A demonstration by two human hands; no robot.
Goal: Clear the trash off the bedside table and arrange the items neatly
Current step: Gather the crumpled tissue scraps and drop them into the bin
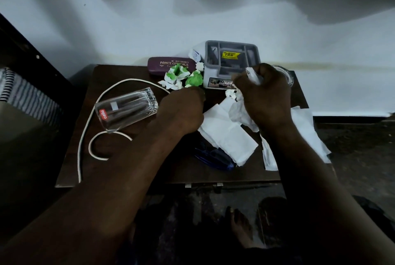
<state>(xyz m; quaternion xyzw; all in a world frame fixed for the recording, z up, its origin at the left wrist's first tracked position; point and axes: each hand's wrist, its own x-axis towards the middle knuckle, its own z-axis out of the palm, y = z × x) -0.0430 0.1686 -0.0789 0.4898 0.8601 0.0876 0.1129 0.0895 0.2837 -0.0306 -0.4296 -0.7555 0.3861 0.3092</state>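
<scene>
Gathering (head view): looked under way, with litter left across the bedside table (183, 168).
Right hand (265, 97): over the table's right half, with fingers clamped on white paper scraps (253, 75).
Left hand (181, 110): curled under, fingertips hidden (could not tell whether anything was held).
Green wads (193, 79): lay just beyond the left knuckles, toward the wall, between spectacle case (171, 65) and grey organiser (232, 59).
Nearer hand: the left, by judgement; called for a short reach forward.
Glass (126, 110): lay on its side, left of the left hand, long axis slanted.
</scene>
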